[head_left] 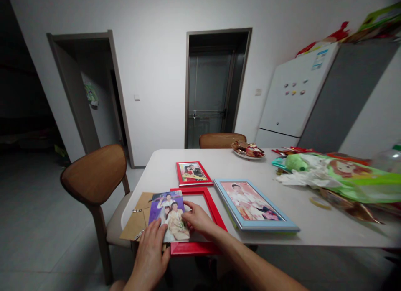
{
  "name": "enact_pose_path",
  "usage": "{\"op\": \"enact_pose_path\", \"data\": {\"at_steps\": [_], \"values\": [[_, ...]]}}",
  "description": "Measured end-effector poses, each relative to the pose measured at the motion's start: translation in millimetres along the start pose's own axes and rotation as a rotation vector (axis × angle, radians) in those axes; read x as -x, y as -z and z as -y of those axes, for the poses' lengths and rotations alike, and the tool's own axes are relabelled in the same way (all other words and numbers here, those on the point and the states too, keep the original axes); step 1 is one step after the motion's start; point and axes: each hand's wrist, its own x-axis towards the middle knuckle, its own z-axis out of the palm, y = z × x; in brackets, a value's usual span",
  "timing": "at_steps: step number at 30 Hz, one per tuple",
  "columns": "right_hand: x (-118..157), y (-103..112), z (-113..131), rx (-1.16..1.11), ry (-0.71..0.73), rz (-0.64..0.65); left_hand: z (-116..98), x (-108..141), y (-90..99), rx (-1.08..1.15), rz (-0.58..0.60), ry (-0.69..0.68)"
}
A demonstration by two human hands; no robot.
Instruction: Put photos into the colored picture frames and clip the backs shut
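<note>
A printed wedding photo (169,213) with a purple backdrop lies over the left part of an open red picture frame (216,211) and a brown backing board (134,224) with metal clips. My right hand (197,218) pinches the photo's right edge between thumb and fingers. Stretched fingers of my left hand (150,245) rest across its lower left corner, with the thumb apart near the frame's bottom corner. Behind sits a smaller red framed photo (192,173). Right of my right hand lies a light blue framed photo (255,203).
The white table (159,165) holds a plate (250,155) of wrapped items at the back. A tape roll (320,202), crumpled tissue and a green bag (360,178) crowd the right side. One wooden chair (100,174) stands left, another behind. A fridge (291,94) stands back right.
</note>
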Motion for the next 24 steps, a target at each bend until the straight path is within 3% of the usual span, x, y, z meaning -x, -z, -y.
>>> {"op": "enact_pose_path", "data": {"at_steps": [4, 8, 12, 15, 17, 20, 22, 24], "values": [[-3, -4, -7, -0.042, 0.035, -0.011, -6, -4, 3.7, -0.035, 0.002, -0.006], [-3, -7, -12, -0.063, 0.153, -0.118, -8, -8, 2.9, -0.022, -0.034, -0.034], [4, -12, 5, -0.169, 0.233, -0.139, -5, -14, -1.0, 0.082, -0.126, -0.104], [10, -17, 27, -0.316, 0.243, -0.105, -2, -22, 7.4, 0.284, -0.238, -0.115], [13, -19, 38, -0.388, 0.245, -0.094, -3, -28, 20.6, 0.439, -0.323, -0.037], [15, -19, 40, -0.432, 0.177, -0.106, -13, -39, 39.6, 0.761, -0.425, 0.236], [14, -18, 33, -0.505, 0.072, -0.072, -27, -45, 42.2, 1.073, -0.439, 0.398], [13, -15, 24, -0.657, 0.013, -0.034, -43, -48, 34.8, 1.361, -0.399, 0.445]]}}
